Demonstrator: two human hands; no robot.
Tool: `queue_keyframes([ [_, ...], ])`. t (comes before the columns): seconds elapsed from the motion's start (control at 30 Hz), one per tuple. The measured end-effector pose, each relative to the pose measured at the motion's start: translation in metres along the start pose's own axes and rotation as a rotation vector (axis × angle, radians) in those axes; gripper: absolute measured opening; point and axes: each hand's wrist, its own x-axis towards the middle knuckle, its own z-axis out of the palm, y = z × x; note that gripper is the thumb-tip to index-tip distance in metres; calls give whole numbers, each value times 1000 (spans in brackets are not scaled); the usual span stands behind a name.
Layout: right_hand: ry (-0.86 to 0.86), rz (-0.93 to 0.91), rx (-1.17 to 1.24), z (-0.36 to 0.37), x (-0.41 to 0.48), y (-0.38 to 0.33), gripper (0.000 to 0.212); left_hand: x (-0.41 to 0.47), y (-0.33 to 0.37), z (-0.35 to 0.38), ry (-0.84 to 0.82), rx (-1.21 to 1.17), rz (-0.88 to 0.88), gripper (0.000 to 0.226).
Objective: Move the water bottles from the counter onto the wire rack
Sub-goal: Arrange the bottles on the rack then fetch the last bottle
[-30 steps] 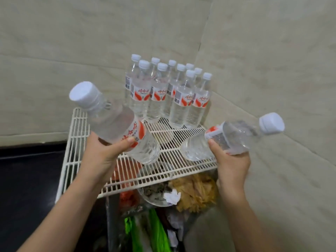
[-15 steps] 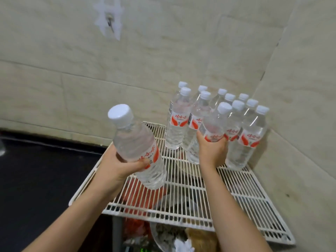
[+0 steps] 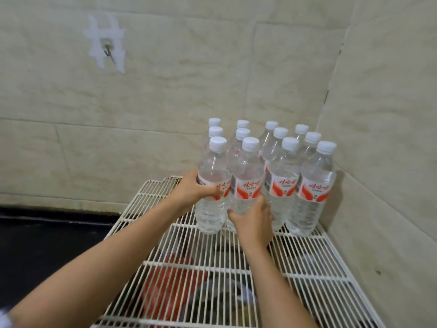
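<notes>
My left hand [image 3: 191,192] has its fingers wrapped round the front-left water bottle [image 3: 212,185], my right hand [image 3: 254,218] grips the next bottle [image 3: 247,183] low down. Both stand upright on the white wire rack [image 3: 212,263], front row of the cluster at twelve o'clock in the wall corner. The red-and-white labels [image 3: 315,189] carry red Chinese characters I can't read.

Two bare forearms, no sleeves, rings or watch.
</notes>
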Motion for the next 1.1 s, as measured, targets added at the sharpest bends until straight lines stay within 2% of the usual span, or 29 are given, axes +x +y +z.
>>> queue_keyframes([
  [0.1, -5, 13, 32, -1, 5, 3, 81, 5, -5, 2, 8, 16, -22, 35],
  [0.23, 53, 2, -2, 3, 3, 4, 84, 1, -14, -2, 95, -58, -62, 56],
  [0.33, 72, -25, 12, 3, 2, 6, 84, -3, -16, -1, 133, -69, -78, 57],
  [0.5, 166, -95, 77, 0, -1, 8, 70, -14, -14, 4, 139, 26, -103, 63],
  [0.6, 307, -235, 169, 1, -6, 1, 67, -31, -20, -3, 162, 148, -118, 68],
  [0.73, 397, -530, 240, 4, -13, -7, 37, -67, -31, -29, 217, 323, -156, 71],
  [0.87, 299, -759, 186, 20, -25, -21, 36, -112, -44, -70, 313, 365, -197, 59],
  [1.1, 2, -953, -128, 39, -41, -26, 43, -187, -53, -144, 664, 343, -297, 38],
])
